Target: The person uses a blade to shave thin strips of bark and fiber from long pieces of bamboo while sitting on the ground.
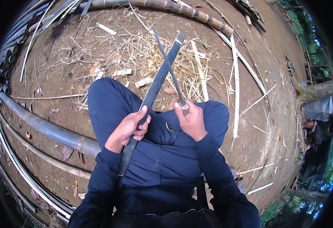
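Observation:
My left hand (130,127) is closed around a long dark bamboo strip (160,79). The strip slants from my lap up to the right, its top end above the shavings. In my right hand (193,119) is a knife (166,60), gripped by its short handle, with the narrow blade pointing up and left. The blade crosses the strip in the picture near its upper part; whether the two touch, I cannot tell. Both hands are over my crossed legs in dark trousers.
Pale shavings (136,53) litter the ground before my legs. A thick bamboo pole (162,5) lies beyond them, another pole (52,125) to my left. Split strips (235,87) lie at right. Stacked dark bamboo tubes (7,62) stand far left. A person (316,131) is at far right.

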A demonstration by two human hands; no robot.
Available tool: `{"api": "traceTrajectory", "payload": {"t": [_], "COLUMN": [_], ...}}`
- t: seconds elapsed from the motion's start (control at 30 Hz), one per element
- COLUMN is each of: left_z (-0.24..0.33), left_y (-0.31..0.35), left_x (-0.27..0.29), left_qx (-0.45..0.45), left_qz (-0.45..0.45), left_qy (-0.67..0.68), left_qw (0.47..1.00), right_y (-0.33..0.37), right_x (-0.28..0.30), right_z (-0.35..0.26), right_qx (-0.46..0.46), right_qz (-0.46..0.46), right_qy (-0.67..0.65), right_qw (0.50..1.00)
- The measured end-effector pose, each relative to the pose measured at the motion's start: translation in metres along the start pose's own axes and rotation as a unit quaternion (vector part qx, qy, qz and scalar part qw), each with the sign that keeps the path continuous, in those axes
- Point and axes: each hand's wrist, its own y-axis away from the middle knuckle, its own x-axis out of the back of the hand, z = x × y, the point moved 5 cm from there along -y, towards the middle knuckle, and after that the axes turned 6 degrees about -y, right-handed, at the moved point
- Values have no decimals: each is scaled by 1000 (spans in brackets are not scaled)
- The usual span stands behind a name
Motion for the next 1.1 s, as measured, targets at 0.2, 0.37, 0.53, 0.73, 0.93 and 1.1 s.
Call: {"api": "traceTrajectory", "payload": {"t": [0.2,0.37,0.53,0.73,0.93,1.1], "left_z": [-12,-13,-25,-24,-36,-28], "left_y": [-4,3,11,22,31,35], "left_x": [4,-4,-9,-15,-16,-26], "left_qx": [8,-37,-97,-126,-100,-134], "left_qz": [96,131,163,181,182,172], "left_qy": [-91,-159,-271,-310,-328,-363], "left_qw": [991,978,944,925,921,906], "right_y": [2,-6,-68,-46,-66,-89], "right_x": [-22,-17,58,51,75,95], "right_z": [-21,-15,28,3,18,21], "right_qx": [164,214,5,120,46,70], "right_qz": [-93,-130,-22,-92,-78,-28], "right_qy": [277,310,394,380,373,342], "right_qw": [942,917,919,913,923,937]}}
